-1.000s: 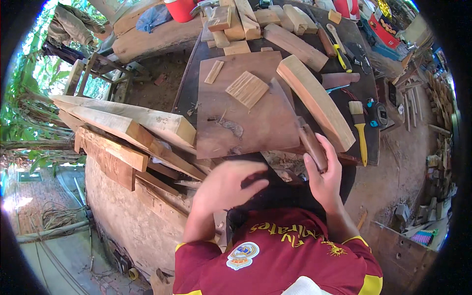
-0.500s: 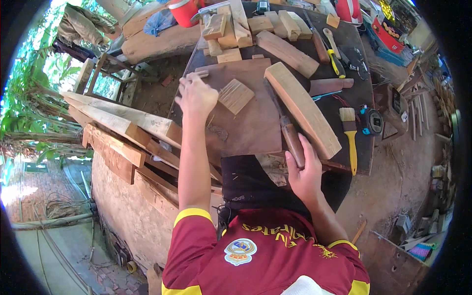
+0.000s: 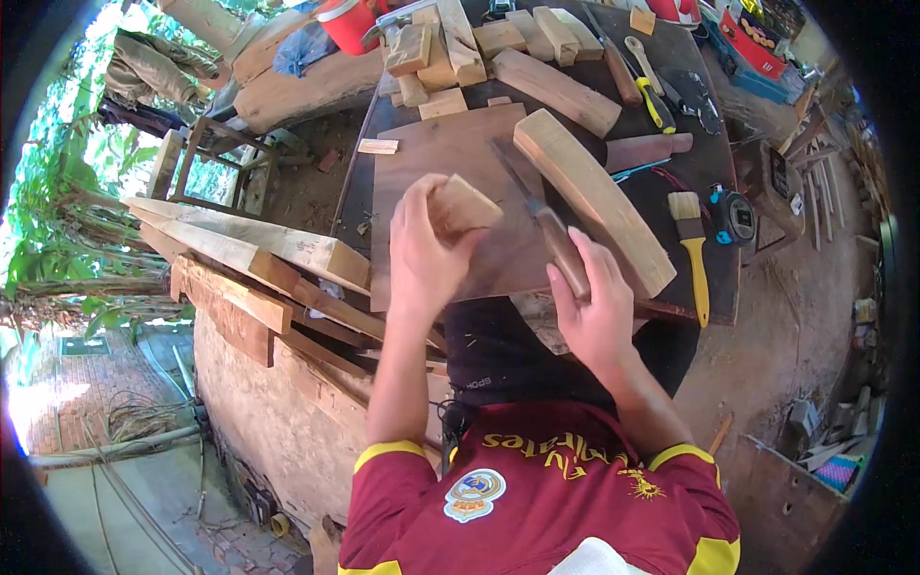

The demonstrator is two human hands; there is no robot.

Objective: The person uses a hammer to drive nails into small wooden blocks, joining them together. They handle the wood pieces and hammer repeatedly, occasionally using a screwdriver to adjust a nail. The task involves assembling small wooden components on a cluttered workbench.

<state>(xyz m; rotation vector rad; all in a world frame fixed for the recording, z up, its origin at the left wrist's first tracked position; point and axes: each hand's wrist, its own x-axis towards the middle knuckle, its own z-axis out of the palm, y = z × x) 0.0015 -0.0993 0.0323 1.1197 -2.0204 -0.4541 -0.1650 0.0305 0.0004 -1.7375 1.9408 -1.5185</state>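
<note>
My left hand (image 3: 422, 251) grips a small pale wooden block (image 3: 462, 206) and holds it above a dark brown board (image 3: 450, 158) that lies on the black workbench (image 3: 695, 96). My right hand (image 3: 596, 311) is closed around the wooden handle of a chisel (image 3: 537, 216), whose metal blade points away over the board. A long pale curved timber (image 3: 589, 196) lies just right of the chisel. A small wood chip (image 3: 378, 147) sits at the board's far left corner.
Several pale wood offcuts (image 3: 450, 48) are heaped at the bench's far end with a red bucket (image 3: 350, 21). A yellow-handled brush (image 3: 692, 254), a tape measure (image 3: 734, 217) and a yellow-handled tool (image 3: 652, 91) lie to the right. Stacked planks (image 3: 259, 259) jut out at left.
My left hand reached out to the block on the board, closed on it and lifted it back toward me. My right hand kept hold of the chisel.
</note>
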